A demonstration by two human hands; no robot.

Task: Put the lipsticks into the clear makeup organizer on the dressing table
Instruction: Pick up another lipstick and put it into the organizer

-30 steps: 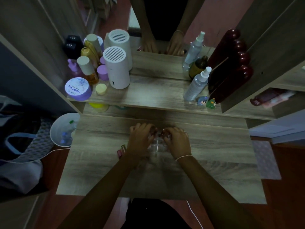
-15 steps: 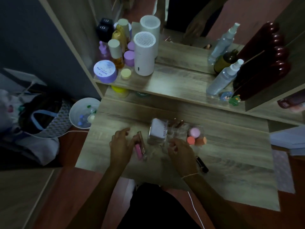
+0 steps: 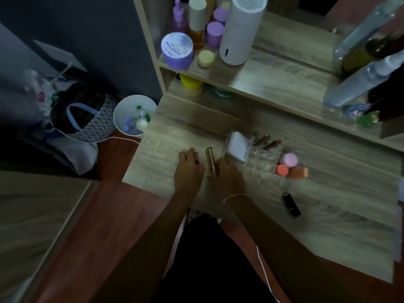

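Dim light, view blurred. Clear makeup organizer (image 3: pixel 260 159) sits mid-table (image 3: pixel 328 226), holding a white compact (image 3: pixel 237 148), two bronze tubes (image 3: pixel 265 142) standing in its rear slots, and sponges (image 3: pixel 289 165) at its right end.

Left hand (image 3: pixel 188 169) lies palm-down just left of the organizer, fingers (image 3: pixel 189 155) curled over a pink lipstick (image 3: pixel 196 158) lying on the table; touching it, but whether the grip is closed I cannot tell. Right hand (image 3: pixel 227 173) is beside it, fingers at the lower end of a gold lipstick (image 3: pixel 211 159) that also lies flat, close to the organizer's left wall; hold likewise unclear. A black lipstick (image 3: pixel 291 204) lies apart, on the table to the right, nearer the front edge.

Step in hand, as I judge it: pick-up of the two left-side lipsticks. Task looks partly done — two tubes in, three out.

Next move calls for pinching each tube firmly, tipping it upright, and carrying it rightward over the organizer's wall into a free slot. Slots look narrow; the tube needs to go in end-first. The black one then wants a reach to the right.
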